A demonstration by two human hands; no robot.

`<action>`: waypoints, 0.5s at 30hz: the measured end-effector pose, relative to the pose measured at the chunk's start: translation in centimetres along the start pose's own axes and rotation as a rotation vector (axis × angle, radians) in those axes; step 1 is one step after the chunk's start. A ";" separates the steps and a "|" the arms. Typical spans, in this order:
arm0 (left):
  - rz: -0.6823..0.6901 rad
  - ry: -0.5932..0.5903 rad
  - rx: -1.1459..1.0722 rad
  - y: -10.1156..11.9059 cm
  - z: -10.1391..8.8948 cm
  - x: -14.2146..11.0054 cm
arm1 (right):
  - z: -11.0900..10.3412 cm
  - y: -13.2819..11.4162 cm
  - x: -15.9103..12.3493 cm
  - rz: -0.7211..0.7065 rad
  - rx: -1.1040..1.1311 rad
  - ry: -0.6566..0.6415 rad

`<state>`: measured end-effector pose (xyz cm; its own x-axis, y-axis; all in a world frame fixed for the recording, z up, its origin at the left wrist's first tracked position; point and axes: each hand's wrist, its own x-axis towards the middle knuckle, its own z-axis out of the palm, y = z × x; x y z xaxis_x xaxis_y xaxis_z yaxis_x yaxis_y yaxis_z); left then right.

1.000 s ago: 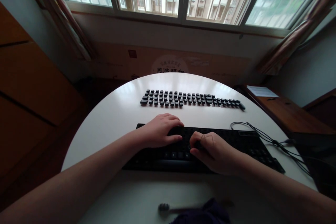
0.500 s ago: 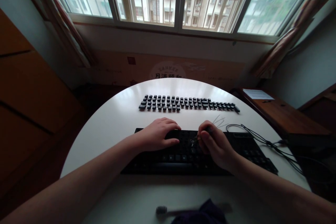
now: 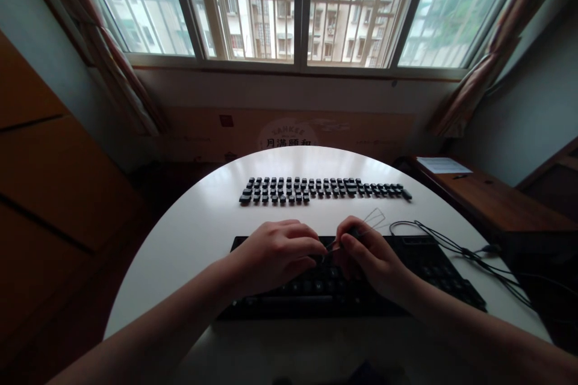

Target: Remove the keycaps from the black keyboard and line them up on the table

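Note:
A black keyboard (image 3: 311, 308) lies on the white round table, with part of its keys lifted off. Over its middle, my right hand (image 3: 374, 255) is closed round a wire keycap puller (image 3: 374, 217), whose thin wire loops stick out above the fist and whose other end points left. At that left end my left hand (image 3: 284, 249) has its thumb and fingers drawn together. Whatever those fingers pinch is too dark and small to make out. Behind the keyboard, loose black keycaps (image 3: 297, 190) stand in several neat rows.
A bundled black cable (image 3: 458, 248) runs from the keyboard's back right over the table's edge. The white table (image 3: 180, 234) has a curved rim. At right, a wooden desk (image 3: 492, 201) carries a sheet of paper (image 3: 443, 165). A dark thing at the bottom edge is mostly cut off.
My right hand has lifted and turned, bringing the puller's wires into sight. My left hand has moved right from resting on the keyboard to the puller's end, its fingers closing. The view has tilted up.

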<state>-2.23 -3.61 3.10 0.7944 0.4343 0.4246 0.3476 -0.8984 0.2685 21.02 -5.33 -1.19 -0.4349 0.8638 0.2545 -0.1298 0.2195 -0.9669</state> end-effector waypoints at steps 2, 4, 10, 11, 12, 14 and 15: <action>0.031 0.006 0.020 0.3 0.2 0.0 | 0.0 -0.2 0.2 0.043 0.114 -0.029; 0.045 0.013 0.032 0.5 0.3 0.1 | -0.1 -0.3 0.4 0.084 0.185 -0.049; 0.039 -0.006 0.000 0.7 0.3 0.1 | -0.3 -0.2 0.5 0.092 0.209 -0.076; 0.039 -0.009 -0.006 0.6 0.3 0.1 | -0.3 -0.2 0.5 0.090 0.202 -0.079; 0.043 -0.010 -0.009 0.6 0.4 0.1 | -0.3 -0.3 0.5 0.094 0.195 -0.080; 0.048 -0.015 -0.003 0.6 0.4 0.1 | -0.3 -0.3 0.5 0.106 0.190 -0.076; 0.048 -0.022 0.004 0.6 0.4 0.1 | -0.3 -0.4 0.6 0.113 0.193 -0.074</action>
<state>-1.70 -4.16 2.94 0.8211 0.3888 0.4178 0.3102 -0.9185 0.2451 21.10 -4.80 -0.70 -0.5192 0.8411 0.1518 -0.2410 0.0263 -0.9702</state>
